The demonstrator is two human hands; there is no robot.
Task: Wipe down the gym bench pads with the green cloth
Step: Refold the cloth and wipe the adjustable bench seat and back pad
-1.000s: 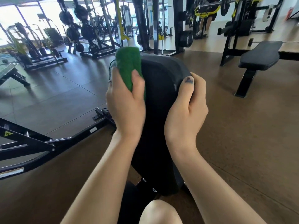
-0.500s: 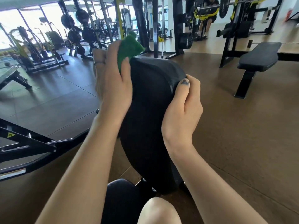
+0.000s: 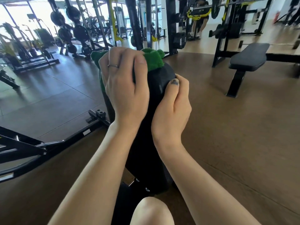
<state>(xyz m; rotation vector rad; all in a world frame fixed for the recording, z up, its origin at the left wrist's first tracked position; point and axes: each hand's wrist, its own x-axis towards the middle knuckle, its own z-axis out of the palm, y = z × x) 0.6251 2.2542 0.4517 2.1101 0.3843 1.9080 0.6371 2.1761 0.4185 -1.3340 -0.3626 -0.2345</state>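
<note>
Green cloth point(image 3: 153, 60) sits bunched over the far top end of the black bench pad point(image 3: 146, 143), mid-scene. Brown gym floor point(image 3: 227, 127); weight racks point(image 3: 73, 33) far left, flat bench point(image 3: 248, 57) far right. Left hand point(image 3: 125, 88) curls over the pad top, fingers pressing the cloth down, ring visible. Right hand point(image 3: 173, 108) grips the pad's right edge, thumb up.

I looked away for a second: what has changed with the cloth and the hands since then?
The left hand has carried the green cloth from the pad's left side up over the top edge of the bench pad. The right hand keeps its grip on the pad's right edge.
</note>
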